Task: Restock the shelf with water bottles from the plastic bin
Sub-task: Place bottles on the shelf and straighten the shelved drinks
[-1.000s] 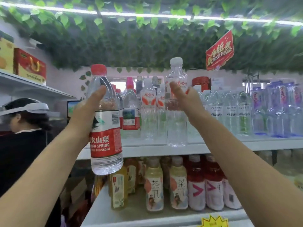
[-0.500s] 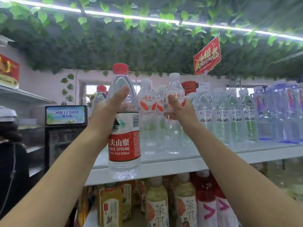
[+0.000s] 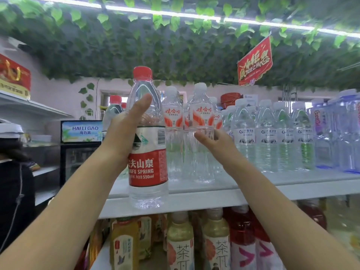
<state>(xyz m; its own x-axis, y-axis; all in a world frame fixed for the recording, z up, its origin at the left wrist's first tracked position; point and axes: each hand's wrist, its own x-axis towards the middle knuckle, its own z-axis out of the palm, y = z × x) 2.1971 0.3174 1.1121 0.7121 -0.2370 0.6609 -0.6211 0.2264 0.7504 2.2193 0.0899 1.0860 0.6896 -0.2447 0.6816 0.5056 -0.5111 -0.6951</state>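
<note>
My left hand (image 3: 124, 133) grips a red-capped water bottle (image 3: 148, 168) with a red and white label, held upright in front of the white shelf's (image 3: 194, 201) front edge, its base level with that edge. My right hand (image 3: 216, 145) reaches onto the shelf and wraps the middle of a white-capped water bottle (image 3: 201, 114) with an orange label, which stands on the shelf board among others like it. Another red-capped bottle (image 3: 114, 112) stands at the shelf's left end, behind my left hand. The plastic bin is out of view.
Rows of clear white-capped bottles (image 3: 266, 137) and blue-tinted bottles (image 3: 342, 133) fill the shelf to the right. Tea and red drink bottles (image 3: 181, 246) crowd the shelf below. A person (image 3: 13, 172) stands at the left near a small cooler (image 3: 81, 131). A red sign (image 3: 255, 61) hangs overhead.
My left hand has carried the red-capped bottle up and right, closer to the shelf edge. My right hand has slid from the white-capped bottle's label down to its middle; that bottle now stands on the shelf.
</note>
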